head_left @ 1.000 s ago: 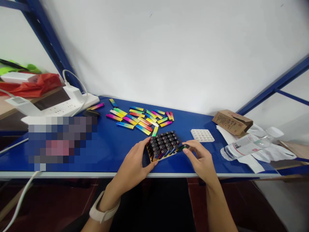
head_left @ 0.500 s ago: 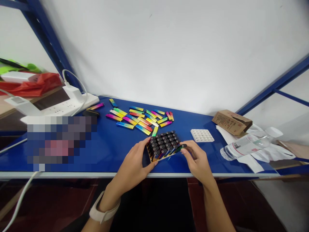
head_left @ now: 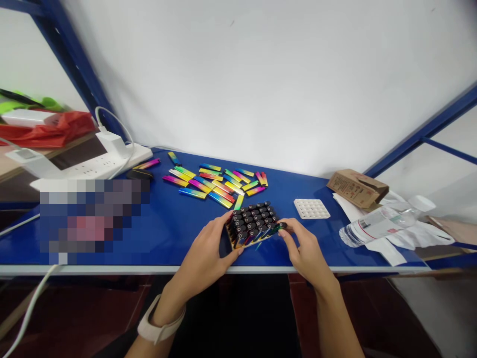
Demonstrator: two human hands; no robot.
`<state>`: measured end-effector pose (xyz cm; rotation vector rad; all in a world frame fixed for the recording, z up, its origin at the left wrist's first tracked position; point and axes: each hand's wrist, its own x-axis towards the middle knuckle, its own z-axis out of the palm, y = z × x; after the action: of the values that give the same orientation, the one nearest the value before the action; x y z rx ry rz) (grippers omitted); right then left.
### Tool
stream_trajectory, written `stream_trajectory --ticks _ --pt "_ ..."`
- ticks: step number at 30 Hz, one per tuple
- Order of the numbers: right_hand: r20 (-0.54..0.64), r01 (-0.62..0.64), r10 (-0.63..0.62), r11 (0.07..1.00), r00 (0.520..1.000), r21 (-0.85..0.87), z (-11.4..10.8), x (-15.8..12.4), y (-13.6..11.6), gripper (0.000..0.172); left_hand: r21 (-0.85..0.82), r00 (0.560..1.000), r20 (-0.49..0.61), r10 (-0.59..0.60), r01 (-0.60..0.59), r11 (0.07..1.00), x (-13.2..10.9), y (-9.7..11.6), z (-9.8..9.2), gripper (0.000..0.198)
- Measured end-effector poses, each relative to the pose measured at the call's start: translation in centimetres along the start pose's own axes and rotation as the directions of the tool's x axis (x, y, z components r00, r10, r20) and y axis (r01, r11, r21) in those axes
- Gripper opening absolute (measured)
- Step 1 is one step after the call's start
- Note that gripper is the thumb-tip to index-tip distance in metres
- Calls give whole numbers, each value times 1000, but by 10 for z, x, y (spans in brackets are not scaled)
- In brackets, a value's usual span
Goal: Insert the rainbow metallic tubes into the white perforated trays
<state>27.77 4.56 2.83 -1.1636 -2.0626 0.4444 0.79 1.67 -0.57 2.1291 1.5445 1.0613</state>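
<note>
Head view: the left hand (head_left: 208,253) clasps the left side of the tray (head_left: 238,237), probably to steady it near the front edge of the tabletop (head_left: 171,223). Black-capped sticks stand packed in the tray. The right hand (head_left: 303,246) pinches one stick (head_left: 280,227) in its fingers at the tray's right edge. Loose sticks (head_left: 216,181) lie behind.

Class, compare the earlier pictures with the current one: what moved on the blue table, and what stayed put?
The right hand slid slightly left, bringing the rainbow stick it holds closer to the rack of black-capped sticks. The left hand kept its grip on the rack's left side. The loose sticks, white tray, cardboard box and bottle stayed put.
</note>
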Motion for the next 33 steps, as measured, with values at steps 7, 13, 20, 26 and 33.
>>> stream_trajectory --ticks 7,13,20,26,33 --pt "62 -29 32 998 998 -56 -4 -1 -3 21 1 1000 -1 7 -7 1000 0 1 -1 76" --pt "121 -22 28 999 992 -50 -13 -1 0 20 12 1000 4 7 -7 1000 1 -1 1 77" --pt "166 -122 133 990 977 -74 -5 -2 -7 29 -1 1000 -1 13 -13 1000 0 2 -1 76" --pt "112 -162 175 980 978 -118 5 1 -9 27 22 1000 -4 19 -19 1000 1 1 0 76" --pt "141 -193 215 969 966 -157 7 0 -4 27 14 1000 -3 20 -20 1000 0 0 0 77"
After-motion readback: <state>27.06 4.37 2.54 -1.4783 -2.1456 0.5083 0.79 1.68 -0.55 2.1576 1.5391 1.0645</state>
